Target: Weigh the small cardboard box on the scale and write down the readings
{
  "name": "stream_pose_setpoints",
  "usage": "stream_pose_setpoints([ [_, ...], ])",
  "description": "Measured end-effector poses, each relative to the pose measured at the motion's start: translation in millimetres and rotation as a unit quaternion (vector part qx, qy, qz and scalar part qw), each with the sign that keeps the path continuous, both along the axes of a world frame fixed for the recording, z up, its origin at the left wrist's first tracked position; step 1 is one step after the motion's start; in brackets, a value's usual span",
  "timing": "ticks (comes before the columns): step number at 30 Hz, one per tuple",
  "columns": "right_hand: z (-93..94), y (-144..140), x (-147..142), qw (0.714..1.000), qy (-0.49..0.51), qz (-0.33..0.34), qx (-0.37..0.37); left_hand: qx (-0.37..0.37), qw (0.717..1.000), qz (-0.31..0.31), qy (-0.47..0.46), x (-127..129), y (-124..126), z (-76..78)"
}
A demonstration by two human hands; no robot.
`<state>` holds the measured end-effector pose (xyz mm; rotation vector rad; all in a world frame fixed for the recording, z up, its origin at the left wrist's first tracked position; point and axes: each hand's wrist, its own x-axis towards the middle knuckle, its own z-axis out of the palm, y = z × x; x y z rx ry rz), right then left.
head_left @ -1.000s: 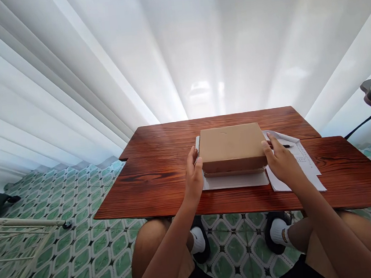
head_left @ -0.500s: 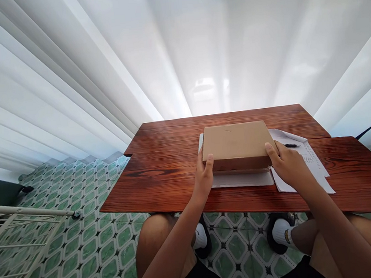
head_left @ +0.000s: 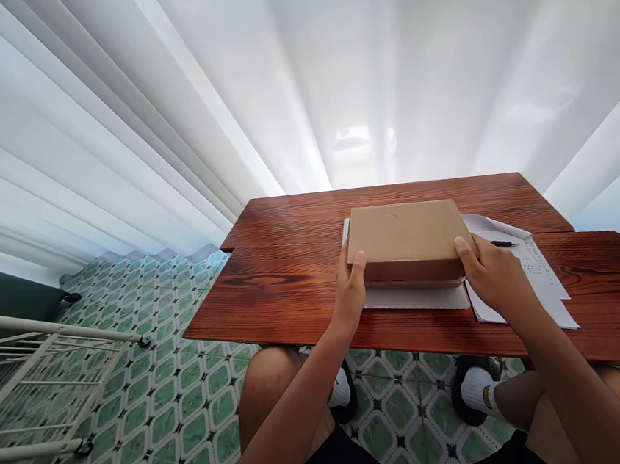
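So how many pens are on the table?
1. The pen lies on the white papers, right of the cardboard box that both hands grip. Others could be hidden under the box.

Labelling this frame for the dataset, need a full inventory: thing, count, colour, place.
cardboard box: 1, brown, closed, middle of the table, on the white sheet
white sheet: 1, white, flat under the box
papers: a few, white with small print, right of the box
pen: 1, dark, on the papers
table: 1, red-brown wood grain, centre of view
curtain: white, pleated, behind the table
floor tiles: green and white pattern, below the table
metal rack: 1, white, on the floor at left
shoes and socks: 2, black shoes, white socks, under the table
left hand: 1, on the box's near left corner
right hand: 1, on the box's near right corner
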<state>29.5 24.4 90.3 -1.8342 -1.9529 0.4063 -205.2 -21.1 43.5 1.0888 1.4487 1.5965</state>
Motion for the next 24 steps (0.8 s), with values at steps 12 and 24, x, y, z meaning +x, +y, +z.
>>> stream_pose_setpoints([
  [12, -5.4, -1, -9, 0.999, 0.031, 0.012, 0.003, 0.02, 1.0, 0.005, 0.007, -9, -6, 16.7],
  [24, 15.2, 11, -39, 0.998, 0.046, 0.053, -0.003, 0.04, 0.998, 0.052, -0.022, -36, -9, 25.8],
])
